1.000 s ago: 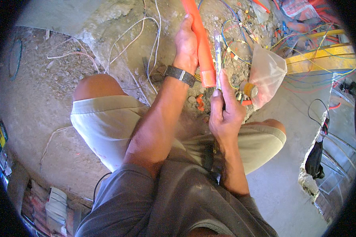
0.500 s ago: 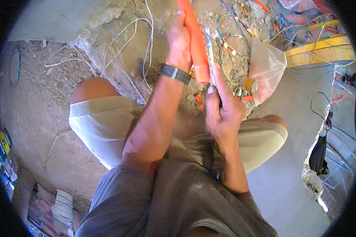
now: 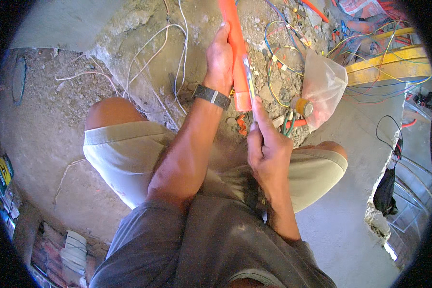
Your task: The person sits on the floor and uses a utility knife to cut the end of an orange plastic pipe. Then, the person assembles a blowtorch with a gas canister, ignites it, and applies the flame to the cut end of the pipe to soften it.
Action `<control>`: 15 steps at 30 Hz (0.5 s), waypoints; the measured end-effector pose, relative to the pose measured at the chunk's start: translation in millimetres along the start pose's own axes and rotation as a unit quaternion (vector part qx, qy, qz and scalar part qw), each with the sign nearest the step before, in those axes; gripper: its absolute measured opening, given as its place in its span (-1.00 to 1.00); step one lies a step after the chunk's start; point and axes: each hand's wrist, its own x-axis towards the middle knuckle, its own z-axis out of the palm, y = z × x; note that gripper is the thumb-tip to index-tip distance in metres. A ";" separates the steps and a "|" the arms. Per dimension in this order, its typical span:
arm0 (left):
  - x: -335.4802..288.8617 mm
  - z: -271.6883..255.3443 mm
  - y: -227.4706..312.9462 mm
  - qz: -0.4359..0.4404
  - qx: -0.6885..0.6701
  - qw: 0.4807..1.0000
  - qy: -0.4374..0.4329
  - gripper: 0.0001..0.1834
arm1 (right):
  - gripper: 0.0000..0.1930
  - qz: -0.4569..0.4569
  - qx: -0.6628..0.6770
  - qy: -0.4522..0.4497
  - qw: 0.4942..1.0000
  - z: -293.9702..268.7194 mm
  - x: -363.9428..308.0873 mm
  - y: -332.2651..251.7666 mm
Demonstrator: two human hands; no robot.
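Note:
My left hand [image 3: 220, 60] grips an orange plastic conduit pipe [image 3: 235, 53] that runs up out of the top of the picture; its cut end sits just right of my wrist and its black watch [image 3: 212, 96]. My right hand [image 3: 269, 144] is below and right of that end and holds a thin knife-like tool [image 3: 248, 82] with its blade laid along the pipe's right side, forefinger stretched up its back. I am crouched, both knees in light shorts under my arms.
Rubble and broken concrete [image 3: 129, 29] lie ahead, with white cables [image 3: 168, 53] and a tangle of coloured wires [image 3: 283, 57]. A clear plastic bag [image 3: 324, 86] with a tape roll sits right of the hands. Yellow bars [image 3: 389, 67] and a dark bag [image 3: 384, 192] are at right.
My view has shifted closer. My left hand slid slightly up the pipe, and my right hand has brought the blade up along the pipe's right side.

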 end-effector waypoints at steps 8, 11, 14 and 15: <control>12.6 -6.1 -2.0 -0.013 -0.059 0.998 -0.027 -0.51 | -0.38 -0.010 -0.016 0.008 1.000 -0.1 -0.3 -1.2; 11.6 -2.9 -5.9 -0.020 -0.035 0.999 0.001 -0.50 | -0.42 0.029 -0.052 -0.009 0.998 -6.5 -7.3 -7.7; 3.3 1.7 -1.1 -0.023 -0.007 0.999 0.030 -0.49 | -0.40 0.026 -0.042 -0.019 0.999 -8.0 -14.1 -6.7; 6.2 -0.6 -2.5 -0.021 -0.013 0.999 0.021 -0.49 | -0.40 0.018 -0.050 -0.005 0.999 -4.9 -13.4 -7.1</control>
